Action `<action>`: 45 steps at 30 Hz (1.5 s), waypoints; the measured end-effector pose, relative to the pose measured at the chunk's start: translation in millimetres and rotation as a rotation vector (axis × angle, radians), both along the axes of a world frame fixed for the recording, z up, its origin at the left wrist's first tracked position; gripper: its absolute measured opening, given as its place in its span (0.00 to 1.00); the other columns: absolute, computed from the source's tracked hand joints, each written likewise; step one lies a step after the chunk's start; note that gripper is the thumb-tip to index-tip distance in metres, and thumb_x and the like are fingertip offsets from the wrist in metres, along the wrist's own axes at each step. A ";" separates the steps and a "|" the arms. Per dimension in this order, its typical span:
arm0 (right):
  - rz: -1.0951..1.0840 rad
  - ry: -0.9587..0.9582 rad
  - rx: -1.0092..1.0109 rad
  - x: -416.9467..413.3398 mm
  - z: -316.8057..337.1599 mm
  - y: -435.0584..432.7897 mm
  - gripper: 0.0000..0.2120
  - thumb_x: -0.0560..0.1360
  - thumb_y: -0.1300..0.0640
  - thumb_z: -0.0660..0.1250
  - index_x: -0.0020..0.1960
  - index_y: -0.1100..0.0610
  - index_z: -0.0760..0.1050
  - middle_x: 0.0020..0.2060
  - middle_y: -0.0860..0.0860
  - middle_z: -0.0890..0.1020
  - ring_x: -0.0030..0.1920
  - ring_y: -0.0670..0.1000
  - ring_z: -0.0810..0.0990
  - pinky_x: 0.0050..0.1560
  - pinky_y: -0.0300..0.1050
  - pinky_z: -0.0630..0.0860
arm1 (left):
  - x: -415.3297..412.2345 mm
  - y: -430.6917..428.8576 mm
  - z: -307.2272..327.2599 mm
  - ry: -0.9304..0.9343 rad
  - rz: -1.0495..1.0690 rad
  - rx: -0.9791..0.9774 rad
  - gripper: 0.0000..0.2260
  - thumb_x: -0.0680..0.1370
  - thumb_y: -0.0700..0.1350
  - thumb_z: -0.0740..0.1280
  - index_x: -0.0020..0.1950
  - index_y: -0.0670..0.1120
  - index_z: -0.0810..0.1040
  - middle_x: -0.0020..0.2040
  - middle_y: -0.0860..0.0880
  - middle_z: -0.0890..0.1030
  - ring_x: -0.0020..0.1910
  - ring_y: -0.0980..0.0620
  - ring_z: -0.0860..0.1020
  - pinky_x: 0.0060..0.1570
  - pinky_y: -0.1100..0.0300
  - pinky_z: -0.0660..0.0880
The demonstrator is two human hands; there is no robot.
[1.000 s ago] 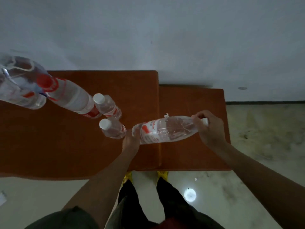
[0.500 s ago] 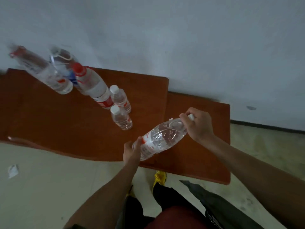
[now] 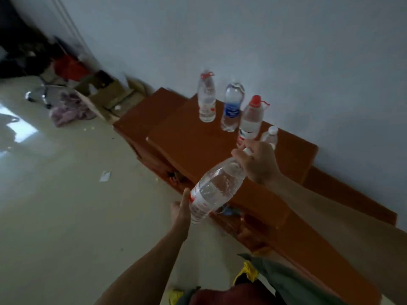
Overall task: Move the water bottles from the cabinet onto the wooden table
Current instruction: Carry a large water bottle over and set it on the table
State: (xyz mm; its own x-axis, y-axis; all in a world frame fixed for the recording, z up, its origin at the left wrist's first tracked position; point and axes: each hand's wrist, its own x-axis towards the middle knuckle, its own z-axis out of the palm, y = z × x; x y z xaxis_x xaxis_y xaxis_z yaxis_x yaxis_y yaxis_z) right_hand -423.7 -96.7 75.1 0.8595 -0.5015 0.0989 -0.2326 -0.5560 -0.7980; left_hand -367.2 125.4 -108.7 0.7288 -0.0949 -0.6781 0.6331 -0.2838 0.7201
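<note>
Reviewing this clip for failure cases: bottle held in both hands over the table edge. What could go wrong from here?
1. The held bottle is tilted, with the left hand only at its base and the right hand at the cap; it might slip toward the floor.
2. Its base hangs past the wooden table edge, so setting it down from here may miss.
3. The red-capped bottle and small bottle stand close behind the right hand; a forward move could topple them.

Both forearms are bare to the frame edge; no sleeves, watch or rings visible. The left hand (image 3: 180,213) and right hand (image 3: 256,164) are ungloved. Lower garments (image 3: 284,282): grey-green fabric, with a dark red area beside it. Footwear (image 3: 246,272): yellow, partly hidden.
</note>
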 end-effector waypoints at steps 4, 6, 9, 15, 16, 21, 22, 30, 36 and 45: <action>0.125 -0.038 -0.029 37.6 8.8 106.9 0.13 0.71 0.47 0.64 0.34 0.55 0.73 0.24 0.48 0.75 0.24 0.46 0.73 0.25 0.45 0.71 | 16.6 104.1 29.4 -0.052 0.117 0.027 0.47 0.57 0.81 0.62 0.52 0.39 0.77 0.46 0.40 0.83 0.45 0.43 0.83 0.46 0.44 0.81; 0.186 -0.060 -0.041 54.5 8.6 161.5 0.14 0.71 0.46 0.64 0.34 0.55 0.73 0.25 0.49 0.77 0.25 0.48 0.75 0.25 0.47 0.73 | 21.2 159.1 52.7 -0.097 0.176 0.052 0.41 0.63 0.77 0.62 0.52 0.39 0.77 0.46 0.41 0.83 0.45 0.44 0.82 0.46 0.47 0.80; 0.298 -0.088 -0.086 81.4 9.9 228.1 0.13 0.70 0.43 0.65 0.34 0.51 0.73 0.26 0.47 0.78 0.27 0.47 0.77 0.26 0.46 0.75 | 32.8 235.0 74.6 -0.167 0.303 0.110 0.25 0.74 0.66 0.65 0.52 0.44 0.76 0.45 0.46 0.81 0.49 0.45 0.79 0.55 0.48 0.76; 0.561 -0.132 -0.125 141.3 16.5 331.6 0.17 0.69 0.37 0.63 0.38 0.51 0.75 0.29 0.47 0.80 0.28 0.45 0.79 0.29 0.44 0.78 | 60.7 356.9 101.5 -0.268 0.429 0.232 0.33 0.63 0.73 0.60 0.51 0.47 0.77 0.49 0.45 0.82 0.50 0.45 0.79 0.55 0.50 0.75; 0.598 -0.135 -0.130 153.3 16.3 347.3 0.16 0.69 0.37 0.64 0.38 0.51 0.75 0.29 0.48 0.80 0.29 0.46 0.80 0.30 0.46 0.79 | 65.6 373.6 102.6 -0.277 0.457 0.251 0.35 0.62 0.74 0.60 0.53 0.47 0.77 0.51 0.45 0.82 0.51 0.45 0.79 0.54 0.50 0.75; 0.786 -0.139 -0.134 226.2 4.4 434.2 0.13 0.71 0.40 0.66 0.39 0.49 0.74 0.28 0.46 0.79 0.28 0.45 0.79 0.28 0.46 0.78 | 90.7 457.9 106.9 -0.315 0.609 0.323 0.44 0.59 0.76 0.56 0.61 0.45 0.75 0.57 0.42 0.80 0.55 0.44 0.78 0.51 0.55 0.72; 0.820 -0.143 -0.125 242.7 2.3 454.5 0.11 0.72 0.42 0.68 0.39 0.49 0.73 0.28 0.45 0.78 0.28 0.45 0.79 0.27 0.43 0.77 | 99.6 475.4 107.8 -0.318 0.630 0.349 0.45 0.58 0.76 0.55 0.62 0.45 0.74 0.58 0.42 0.80 0.56 0.44 0.78 0.50 0.55 0.70; 1.028 -0.120 -0.017 372.8 -17.5 616.9 0.09 0.72 0.50 0.72 0.38 0.50 0.75 0.28 0.42 0.77 0.27 0.41 0.77 0.28 0.34 0.73 | 168.5 610.7 112.0 -0.297 0.870 0.524 0.44 0.60 0.74 0.53 0.64 0.44 0.74 0.59 0.40 0.80 0.57 0.42 0.78 0.51 0.53 0.71; 1.293 -0.088 -0.040 439.0 0.8 776.6 0.08 0.72 0.53 0.73 0.37 0.50 0.75 0.28 0.42 0.77 0.29 0.42 0.76 0.30 0.28 0.67 | 179.4 719.6 119.7 -0.239 1.136 0.588 0.44 0.60 0.75 0.53 0.63 0.44 0.74 0.58 0.40 0.80 0.56 0.41 0.78 0.48 0.55 0.69; 1.548 0.003 -0.027 459.9 -22.9 1046.2 0.09 0.71 0.49 0.72 0.34 0.47 0.75 0.29 0.42 0.79 0.34 0.43 0.78 0.39 0.43 0.74 | 159.3 921.4 90.8 -0.111 1.385 0.637 0.42 0.60 0.75 0.53 0.60 0.45 0.74 0.58 0.41 0.81 0.57 0.41 0.78 0.51 0.53 0.70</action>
State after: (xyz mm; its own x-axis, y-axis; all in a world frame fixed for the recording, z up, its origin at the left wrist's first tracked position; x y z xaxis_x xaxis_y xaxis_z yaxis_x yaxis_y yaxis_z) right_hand 36.3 949.6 52.2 0.5192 0.8499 0.0905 0.5629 -0.2604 -0.7844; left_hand -207.9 1046.7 -17.9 0.0446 0.9592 -0.2793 0.6055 0.1964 0.7712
